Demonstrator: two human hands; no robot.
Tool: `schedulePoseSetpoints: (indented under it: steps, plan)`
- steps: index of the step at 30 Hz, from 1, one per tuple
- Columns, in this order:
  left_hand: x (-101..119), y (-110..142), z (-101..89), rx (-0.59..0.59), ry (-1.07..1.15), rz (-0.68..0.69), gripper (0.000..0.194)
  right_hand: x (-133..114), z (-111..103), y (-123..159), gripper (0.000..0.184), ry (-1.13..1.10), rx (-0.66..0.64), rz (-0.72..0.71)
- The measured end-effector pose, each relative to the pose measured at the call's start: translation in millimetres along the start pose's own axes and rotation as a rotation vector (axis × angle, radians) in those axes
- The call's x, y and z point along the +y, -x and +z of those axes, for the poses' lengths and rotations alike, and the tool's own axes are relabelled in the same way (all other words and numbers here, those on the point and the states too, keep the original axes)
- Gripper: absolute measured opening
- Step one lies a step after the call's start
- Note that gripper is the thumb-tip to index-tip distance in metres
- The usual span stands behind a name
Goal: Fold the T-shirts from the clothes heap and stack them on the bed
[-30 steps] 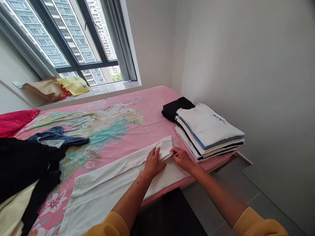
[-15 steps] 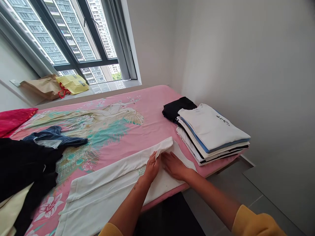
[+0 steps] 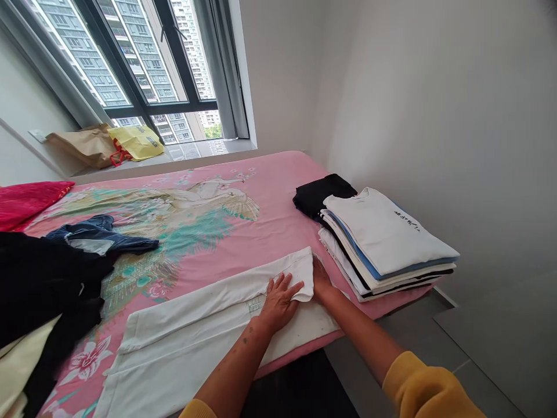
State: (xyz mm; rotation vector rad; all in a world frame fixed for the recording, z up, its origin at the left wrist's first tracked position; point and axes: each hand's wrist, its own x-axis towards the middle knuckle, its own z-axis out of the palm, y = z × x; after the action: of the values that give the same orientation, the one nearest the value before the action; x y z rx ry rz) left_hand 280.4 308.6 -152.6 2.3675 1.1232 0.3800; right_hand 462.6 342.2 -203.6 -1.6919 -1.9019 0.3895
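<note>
A white T-shirt (image 3: 187, 334) lies along the near edge of the bed, its far side folded over in a long strip, with small green print showing on it. My left hand (image 3: 279, 303) rests on the shirt near its right end, fingers spread on the folded layer. At that right end my right hand (image 3: 322, 283) reaches behind a raised flap of the fabric. The flap hides its fingertips, so I cannot see whether they grip the cloth.
To the right stands a stack of folded shirts (image 3: 387, 235) beside a folded black garment (image 3: 324, 194). Jeans (image 3: 102, 234), a black garment (image 3: 47, 284) and a red pillow (image 3: 32, 203) lie left on the pink bedsheet (image 3: 278, 215). Bags (image 3: 137, 142) sit on the windowsill.
My left hand has let go of the pinched fold and now lies spread on the cloth. My right hand has moved right, from under the fold to behind the flap at the shirt's end.
</note>
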Motion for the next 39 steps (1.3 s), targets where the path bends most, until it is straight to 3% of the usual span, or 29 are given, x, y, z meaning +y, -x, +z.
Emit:
schedulePoseSetpoints:
  steps: [3, 6, 8, 10, 13, 18, 22, 25, 31, 39]
  plan:
    - [-2.9, -6.7, -13.6, 0.015, 0.098, 0.028, 0.036, 3.4, -4.2, 7.9, 0.042, -0.029, 0.131, 0.078]
    - [-17.7, -20.3, -23.0, 0.215, 0.131, 0.001, 0.033, 7.0, -16.4, 10.9, 0.027, -0.105, 0.27, 0.08]
    - [-31.3, -30.3, -22.8, 0.297, 0.098, -0.032, 0.033, 11.2, -26.7, 7.9, 0.027, -0.131, 0.328, 0.102]
    - [-44.1, -38.0, -17.7, 0.296, 0.075, -0.034, 0.034, 17.0, -36.0, -0.4, 0.027, -0.159, 0.367, 0.132]
    - [-58.2, -42.8, -6.0, 0.275, 0.051, -0.012, 0.037, 27.2, -44.6, -21.7, 0.026, -0.222, 0.334, 0.138]
    - [-70.6, -39.8, 7.4, 0.283, -0.025, 0.033, 0.038, 39.0, -46.9, -57.5, 0.03, -0.321, 0.117, 0.157]
    - [-76.2, -39.2, 11.7, 0.311, -0.042, 0.051, 0.037, 38.3, -46.7, -67.9, 0.024, -0.401, -0.051, 0.189]
    - [-79.2, -39.9, 14.4, 0.333, -0.044, 0.051, 0.036, 36.1, -46.2, -68.3, 0.018, -0.435, -0.104, 0.204]
    - [-80.9, -39.3, 17.3, 0.349, -0.039, 0.062, 0.037, 33.8, -43.9, -69.2, 0.014, -0.388, -0.066, 0.207]
    - [-81.0, -37.4, 18.0, 0.353, -0.059, 0.053, 0.038, 43.1, -37.7, -68.0, 0.011, -0.298, 0.12, 0.327]
